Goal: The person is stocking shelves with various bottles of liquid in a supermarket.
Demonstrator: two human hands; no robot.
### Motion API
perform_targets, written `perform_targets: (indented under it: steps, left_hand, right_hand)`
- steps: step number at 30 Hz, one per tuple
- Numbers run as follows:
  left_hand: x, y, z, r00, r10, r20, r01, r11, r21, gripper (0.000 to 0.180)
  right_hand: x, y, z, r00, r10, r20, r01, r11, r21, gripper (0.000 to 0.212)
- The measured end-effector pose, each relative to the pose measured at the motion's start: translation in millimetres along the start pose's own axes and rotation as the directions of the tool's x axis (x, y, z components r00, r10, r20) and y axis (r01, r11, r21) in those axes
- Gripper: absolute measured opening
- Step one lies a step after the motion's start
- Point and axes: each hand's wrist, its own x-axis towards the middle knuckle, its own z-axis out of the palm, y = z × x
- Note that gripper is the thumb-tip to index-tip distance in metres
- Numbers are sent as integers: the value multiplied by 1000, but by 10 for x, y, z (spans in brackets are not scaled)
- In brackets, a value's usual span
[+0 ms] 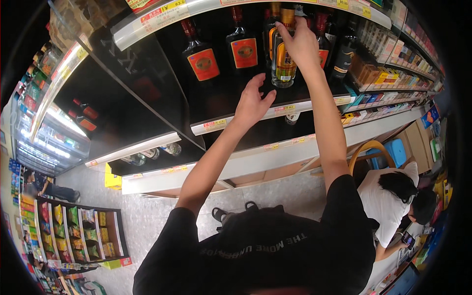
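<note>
Right hand (301, 43) grips clear bottle (284, 59), hiding its neck; left hand (251, 102) open

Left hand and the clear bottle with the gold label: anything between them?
Head view: nothing. Only bare dark shelf separates the open left hand from the clear bottle with the gold label, which the right hand holds.

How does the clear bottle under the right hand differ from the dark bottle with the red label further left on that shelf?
The clear bottle shows amber liquid through its glass; the dark bottle is opaque and nearly black. The clear bottle carries a gold-orange label, the dark bottle a red one with a round emblem. The right hand grips the clear bottle's neck; nothing touches the dark bottle. Both stand upright on the same black shelf.
</note>
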Motion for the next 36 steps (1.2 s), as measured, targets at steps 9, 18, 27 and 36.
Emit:
perform_targets:
  steps: [9,18,27,36]
  left_hand:
    - [395,-163,30,997,-20,78,18,1000,22,91]
    - [433,-261,274,999,-1,-38,0,1000,-9,98]
    - [353,-323,97,987,-159,8,159,987,-27,90]
    - [331,-337,261,997,-25,-68,12,983,-182,84]
  right_hand:
    - [-92,-244,-66,994,-29,108,20,996,85,55]
    - [5,-52,205,992,29,120,-73,920,385,43]
    - [-40,-56,450,898,58,437,-375,620,689,29]
    - [41,287,479,894,66,442,-357,701,617,36]
